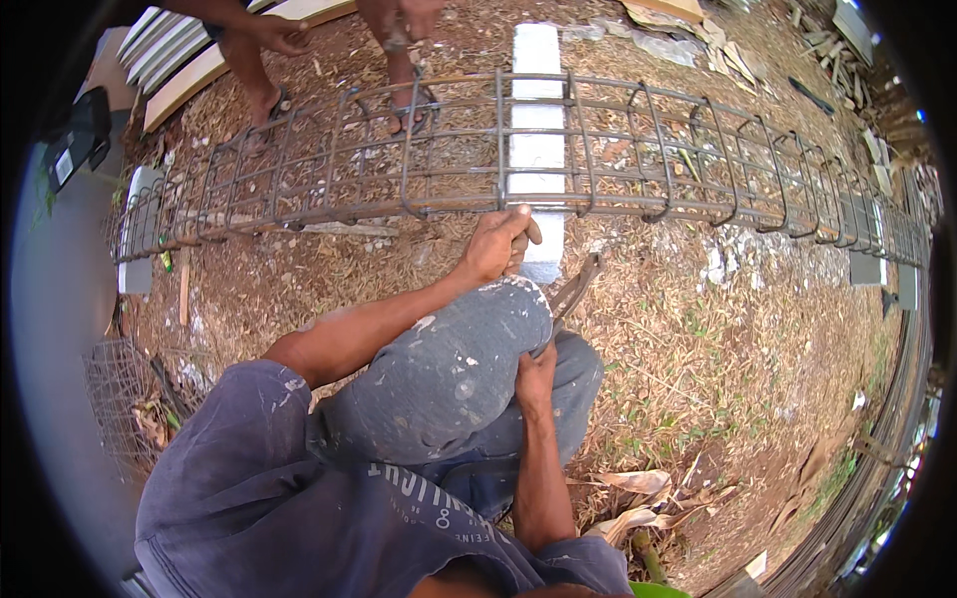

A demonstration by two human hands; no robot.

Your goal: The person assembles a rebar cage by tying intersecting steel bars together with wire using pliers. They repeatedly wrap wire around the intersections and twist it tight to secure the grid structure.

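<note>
A long rebar cage point(454, 206) of rusty bars and square stirrups spans the view in front of me. It rests across a white block point(536, 149) under its middle. My left hand point(497, 245) is at the near bar of the cage, just left of the block, with its fingers curled together. Whatever they pinch, if anything, is too small to make out. Beside my bent knee, my right hand point(536, 377) is closed around the handles of rusty pincers point(578, 286). Their jaws point up and away, to the right of the block and short of the cage.
Another person's sandaled foot point(409, 112) and hand point(284, 36) show behind the cage at left. Grey blocks point(865, 239) support its right end. Long boards point(189, 85) lie at far left, wire mesh point(125, 399) at near left. Dry husks point(638, 483) litter the ground beside me.
</note>
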